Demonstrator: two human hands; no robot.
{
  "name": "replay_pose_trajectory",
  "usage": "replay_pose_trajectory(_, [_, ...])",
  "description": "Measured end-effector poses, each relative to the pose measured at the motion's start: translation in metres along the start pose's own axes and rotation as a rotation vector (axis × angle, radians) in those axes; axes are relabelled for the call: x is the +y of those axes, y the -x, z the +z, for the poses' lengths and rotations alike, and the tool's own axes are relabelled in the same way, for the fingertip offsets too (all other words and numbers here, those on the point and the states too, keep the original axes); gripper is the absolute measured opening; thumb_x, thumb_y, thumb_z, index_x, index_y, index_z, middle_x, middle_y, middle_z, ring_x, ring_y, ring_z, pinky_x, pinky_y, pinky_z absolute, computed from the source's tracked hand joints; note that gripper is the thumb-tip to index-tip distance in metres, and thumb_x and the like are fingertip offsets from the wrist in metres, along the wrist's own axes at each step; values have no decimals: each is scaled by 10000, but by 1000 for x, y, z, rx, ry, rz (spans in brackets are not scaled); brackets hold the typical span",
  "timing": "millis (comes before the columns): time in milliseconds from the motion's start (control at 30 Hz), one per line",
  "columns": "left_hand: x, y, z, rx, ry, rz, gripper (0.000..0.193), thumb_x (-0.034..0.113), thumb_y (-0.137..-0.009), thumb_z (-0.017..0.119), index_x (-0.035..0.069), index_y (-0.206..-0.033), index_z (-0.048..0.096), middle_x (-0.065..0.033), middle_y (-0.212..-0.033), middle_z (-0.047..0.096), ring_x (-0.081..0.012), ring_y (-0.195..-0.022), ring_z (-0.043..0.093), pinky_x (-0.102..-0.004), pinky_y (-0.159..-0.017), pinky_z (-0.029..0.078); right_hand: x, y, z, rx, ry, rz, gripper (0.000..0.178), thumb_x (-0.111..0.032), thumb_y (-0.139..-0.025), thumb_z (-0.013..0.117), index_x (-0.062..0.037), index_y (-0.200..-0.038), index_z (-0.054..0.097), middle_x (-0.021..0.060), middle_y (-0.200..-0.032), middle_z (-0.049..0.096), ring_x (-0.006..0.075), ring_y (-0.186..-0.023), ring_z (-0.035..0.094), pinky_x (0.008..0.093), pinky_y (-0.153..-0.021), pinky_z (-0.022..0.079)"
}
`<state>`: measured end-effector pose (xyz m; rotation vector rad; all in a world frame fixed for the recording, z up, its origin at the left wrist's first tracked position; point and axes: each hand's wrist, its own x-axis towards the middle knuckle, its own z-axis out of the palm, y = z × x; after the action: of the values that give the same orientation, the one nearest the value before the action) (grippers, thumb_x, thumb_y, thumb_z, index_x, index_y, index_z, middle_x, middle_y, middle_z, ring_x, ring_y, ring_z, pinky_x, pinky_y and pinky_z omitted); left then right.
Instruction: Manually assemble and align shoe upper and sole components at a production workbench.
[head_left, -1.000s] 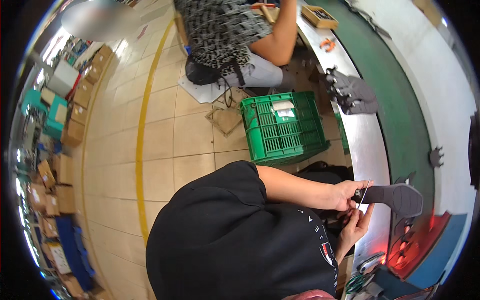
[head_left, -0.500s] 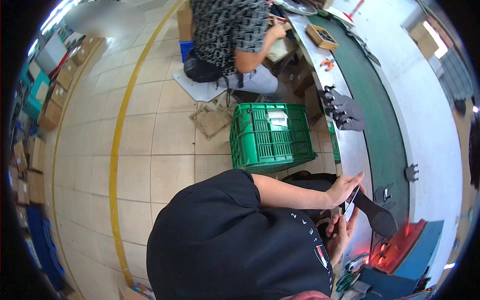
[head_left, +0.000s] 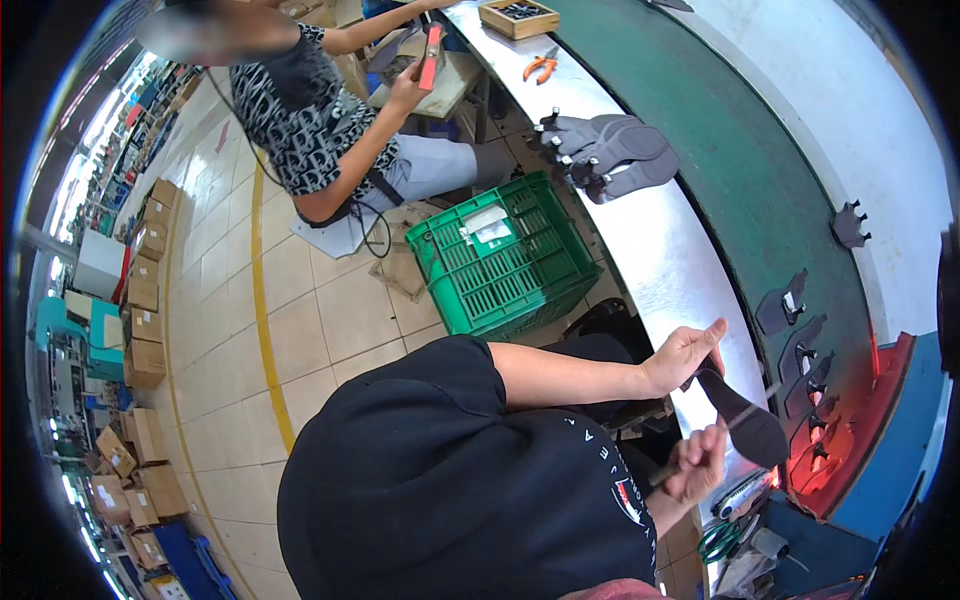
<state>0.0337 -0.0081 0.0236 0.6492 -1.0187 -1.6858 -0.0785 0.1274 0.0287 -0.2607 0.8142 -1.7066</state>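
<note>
My left hand [head_left: 685, 362] grips one end of a dark grey shoe sole [head_left: 762, 440], thumb pointing up, above the metal edge of the bench [head_left: 650, 260]. The sole's wide end points toward the red-lit unit. Closed around a thin, stick-like tool [head_left: 662, 476] is my right hand [head_left: 697, 465], just below the sole. A narrow pale length of this tool sticks out past the fingers and crosses in front of the sole; motion blur hides its exact kind.
A pile of dark soles [head_left: 625, 155], orange pliers [head_left: 540, 68] and a wooden box [head_left: 519, 18] lie along the bench. More soles [head_left: 785, 305] sit on the green belt [head_left: 720, 170] near a red-lit unit [head_left: 850, 420]. A green crate [head_left: 510, 260] stands beside a seated co-worker [head_left: 320, 130].
My right hand has drawn away from my left and down, with the thin tool in it. The view has swung, bringing more of the co-worker and several soles by the red light into sight.
</note>
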Motion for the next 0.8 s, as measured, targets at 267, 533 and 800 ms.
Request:
replay_pose_trajectory(267, [-15,-45,32,83,134,-305,759,647,-945,361,13,-639,645,-43,-595,587,-99,-559,535,-234,-583,433,-1,-43,18,86,1110,-418,173,-94,-985,492,34,-1021,602,33,-750,579,63,-586,487,205,-516,402])
replay_pose_trajectory(533, [-26,-69,38,121,143,-397,726,653,-930,398,35,-624,624,-21,-579,543,-100,-520,480,-237,-526,391,9,-69,11,38,1283,-505,139,-53,-981,451,5,-918,562,-6,-684,511,53,-575,421,205,-503,328])
replay_pose_trajectory(800, [0,-128,-11,409,215,-372,730,751,-863,390,82,-838,681,-7,-810,606,-126,-732,521,-277,-591,381,11,-59,31,-156,1239,-447,108,-35,-940,514,24,-917,601,52,-749,622,99,-598,557,236,-536,441])
